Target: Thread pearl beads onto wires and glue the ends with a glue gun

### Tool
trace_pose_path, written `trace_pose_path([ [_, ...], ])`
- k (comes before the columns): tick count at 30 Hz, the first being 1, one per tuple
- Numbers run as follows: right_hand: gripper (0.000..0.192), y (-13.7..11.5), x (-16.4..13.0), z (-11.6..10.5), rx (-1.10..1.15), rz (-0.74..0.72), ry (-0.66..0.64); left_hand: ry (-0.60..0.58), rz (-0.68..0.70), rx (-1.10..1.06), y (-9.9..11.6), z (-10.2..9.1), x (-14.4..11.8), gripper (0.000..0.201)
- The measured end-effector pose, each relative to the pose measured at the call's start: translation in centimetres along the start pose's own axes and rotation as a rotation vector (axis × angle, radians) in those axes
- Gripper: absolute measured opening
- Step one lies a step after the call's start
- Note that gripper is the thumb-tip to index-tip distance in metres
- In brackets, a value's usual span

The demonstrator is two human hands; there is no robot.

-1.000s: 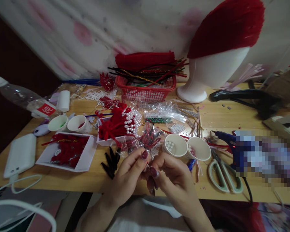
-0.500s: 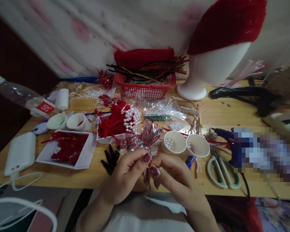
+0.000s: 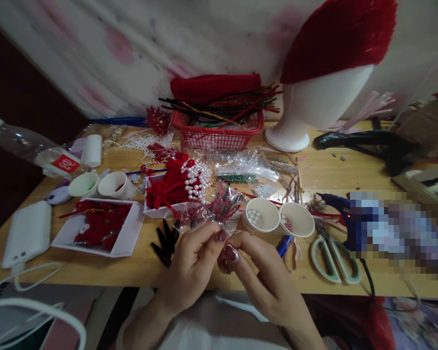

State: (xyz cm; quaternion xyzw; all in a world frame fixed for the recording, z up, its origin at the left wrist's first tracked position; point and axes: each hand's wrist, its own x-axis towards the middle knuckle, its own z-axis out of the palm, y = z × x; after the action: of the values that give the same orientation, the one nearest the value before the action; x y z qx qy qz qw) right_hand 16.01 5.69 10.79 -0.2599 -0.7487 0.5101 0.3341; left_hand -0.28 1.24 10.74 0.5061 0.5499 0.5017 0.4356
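My left hand [image 3: 197, 262] and my right hand [image 3: 261, 267] meet fingertip to fingertip over the table's front edge. Both are closed in a pinch, thumbs against the forefingers. Whatever sits between the tips is too small or too hidden to make out. Just beyond the fingers lies a clear plastic bag [image 3: 226, 201] with dark red pieces. Two paper cups stand past my right hand: one cup [image 3: 262, 215] holds white beads, the other cup [image 3: 297, 219] pinkish beads. Black clips [image 3: 164, 241] lie left of my left hand.
A white box [image 3: 129, 233] of red fuzzy pieces and a second box [image 3: 160, 210] with red stems and pearls stand left. Scissors [image 3: 334, 257] and a blue glue gun [image 3: 350, 214] lie right. A red basket [image 3: 217, 133] and a white head stand [image 3: 323, 104] are at the back.
My right fingers have drawn in tighter toward the left fingertips, and the lower fingers have curled up. The whole view has shifted slightly; the table items stay in place.
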Motion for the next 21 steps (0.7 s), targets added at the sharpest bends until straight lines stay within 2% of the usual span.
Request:
trace_pose_path([
  [5,0.014,0.3,-0.1,0.2,-0.056,-0.024,0.002,0.036,-0.023,0.011,-0.3,0.0,-0.1,0.042],
  [15,0.019,0.2,-1.4,-0.3,0.042,0.037,0.023,-0.053,-0.03,-0.07,-0.8,1.3,0.4,0.044],
  [21,0.021,0.2,-1.8,-0.7,0.033,0.055,0.039,-0.032,-0.133,-0.132,-1.8,1.8,-0.3,0.041],
])
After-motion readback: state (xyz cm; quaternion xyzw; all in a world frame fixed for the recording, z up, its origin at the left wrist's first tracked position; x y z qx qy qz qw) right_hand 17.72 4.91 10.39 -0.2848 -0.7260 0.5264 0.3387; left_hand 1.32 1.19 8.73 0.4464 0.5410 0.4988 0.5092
